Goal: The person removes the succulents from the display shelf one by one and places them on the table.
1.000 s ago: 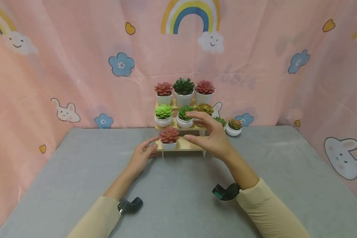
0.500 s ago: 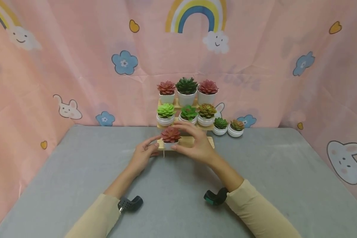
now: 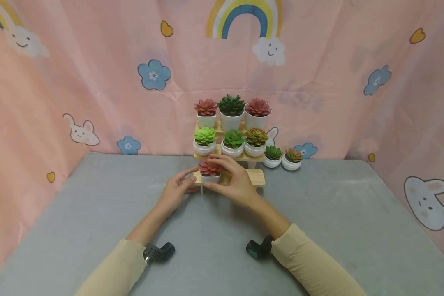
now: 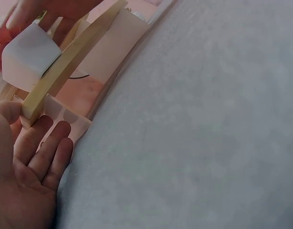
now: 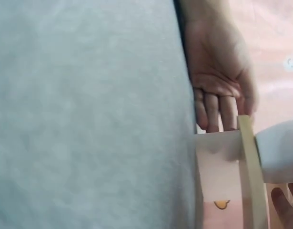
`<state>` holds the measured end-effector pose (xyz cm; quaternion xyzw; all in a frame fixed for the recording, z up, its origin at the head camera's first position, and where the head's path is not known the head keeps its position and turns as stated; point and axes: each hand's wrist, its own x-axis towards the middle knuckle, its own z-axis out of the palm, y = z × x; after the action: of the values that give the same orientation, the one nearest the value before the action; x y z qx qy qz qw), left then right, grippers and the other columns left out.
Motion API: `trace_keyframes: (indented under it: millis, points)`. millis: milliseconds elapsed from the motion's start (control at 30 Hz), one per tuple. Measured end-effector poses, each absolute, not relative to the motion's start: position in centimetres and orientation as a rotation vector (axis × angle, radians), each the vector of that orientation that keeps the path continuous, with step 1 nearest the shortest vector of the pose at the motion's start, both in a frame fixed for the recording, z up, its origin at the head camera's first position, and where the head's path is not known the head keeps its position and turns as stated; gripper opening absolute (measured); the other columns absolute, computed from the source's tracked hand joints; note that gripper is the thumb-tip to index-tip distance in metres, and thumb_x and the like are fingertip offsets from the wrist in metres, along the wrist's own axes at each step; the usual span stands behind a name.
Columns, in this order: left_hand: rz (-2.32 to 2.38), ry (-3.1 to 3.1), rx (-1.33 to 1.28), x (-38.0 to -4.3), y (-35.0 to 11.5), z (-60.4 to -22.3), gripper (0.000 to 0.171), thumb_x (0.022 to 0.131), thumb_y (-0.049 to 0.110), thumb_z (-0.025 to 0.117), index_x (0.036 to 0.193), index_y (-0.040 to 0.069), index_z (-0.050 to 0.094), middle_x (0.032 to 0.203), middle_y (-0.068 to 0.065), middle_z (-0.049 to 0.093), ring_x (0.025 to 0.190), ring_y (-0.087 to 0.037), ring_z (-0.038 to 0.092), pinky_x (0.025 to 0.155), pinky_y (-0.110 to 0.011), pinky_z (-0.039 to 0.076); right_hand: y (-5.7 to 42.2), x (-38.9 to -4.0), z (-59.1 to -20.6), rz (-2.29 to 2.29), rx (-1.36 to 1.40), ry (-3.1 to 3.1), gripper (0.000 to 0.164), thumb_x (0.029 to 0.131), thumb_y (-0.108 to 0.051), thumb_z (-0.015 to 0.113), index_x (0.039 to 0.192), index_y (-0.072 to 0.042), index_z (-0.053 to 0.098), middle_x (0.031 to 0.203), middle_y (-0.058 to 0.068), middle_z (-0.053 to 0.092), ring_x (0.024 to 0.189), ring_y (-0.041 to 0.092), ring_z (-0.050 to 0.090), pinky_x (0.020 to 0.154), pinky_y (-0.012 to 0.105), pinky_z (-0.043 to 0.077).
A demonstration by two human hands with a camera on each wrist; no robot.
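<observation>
A red potted succulent (image 3: 209, 167) in a squarish white pot (image 4: 32, 50) sits near the left end of the lowest shelf (image 3: 257, 177) of a three-step wooden plant stand. My right hand (image 3: 236, 184) holds it, thumb on the front of the pot and fingers reaching behind. With my left hand (image 3: 174, 193) I grip that shelf's left end; in the left wrist view the thumb lies at the wood's edge and the fingers lie against the pale side panel (image 4: 65, 117). Part of the plant is hidden behind my right fingers.
On the top step stand two red succulents (image 3: 206, 107) and a dark green one (image 3: 231, 105). The middle step bears lime (image 3: 205, 136), green (image 3: 233, 139) and yellow-red (image 3: 256, 137) ones. Two small pots (image 3: 272, 154) stand right of the stand on the grey table (image 3: 214, 255); a pink curtain (image 3: 96, 82) hangs behind.
My right hand has moved left and down from beside the middle step to the red succulent, and its fingers have closed round it. My left hand has stayed at the shelf end.
</observation>
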<state>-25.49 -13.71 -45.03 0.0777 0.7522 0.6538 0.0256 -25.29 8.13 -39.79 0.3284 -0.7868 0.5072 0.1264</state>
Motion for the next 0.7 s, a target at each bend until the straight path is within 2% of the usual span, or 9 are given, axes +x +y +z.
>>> trace_keyframes:
  millis: [133, 400, 700]
  points:
    - [2.02, 2.328, 0.263, -25.5, -13.7, -45.0, 0.043, 0.106, 0.022, 0.053, 0.146, 0.005, 0.053, 0.132, -0.027, 0.065, 0.108, -0.03, 0.071, 0.096, -0.039, 0.061, 7.9, -25.3, -40.3, 1.474, 0.909, -2.257, 0.057, 0.079, -0.011, 0.087, 0.132, -0.011, 0.066, 0.144, 0.007, 0.059, 0.136, 0.023, 0.054, 0.114, 0.045, 0.047]
    - [2.011, 2.314, 0.253, -25.2, -14.0, -45.0, 0.043, 0.106, 0.021, 0.053, 0.146, 0.006, 0.053, 0.134, -0.025, 0.064, 0.101, -0.012, 0.071, 0.094, -0.037, 0.061, 7.4, -25.3, -41.3, 1.579, 0.896, -2.173, 0.047, 0.083, 0.0, 0.081, 0.128, -0.005, 0.068, 0.14, 0.011, 0.061, 0.126, 0.026, 0.062, 0.097, 0.035, 0.06]
    - [2.018, 2.298, 0.268, -25.2, -13.7, -44.9, 0.043, 0.106, 0.022, 0.054, 0.146, 0.008, 0.053, 0.128, -0.025, 0.068, 0.102, -0.016, 0.072, 0.092, -0.034, 0.062, 8.1, -25.2, -40.5, 1.646, 0.907, -2.17, 0.046, 0.08, 0.001, 0.083, 0.124, -0.006, 0.071, 0.139, 0.009, 0.063, 0.124, 0.023, 0.062, 0.096, 0.027, 0.059]
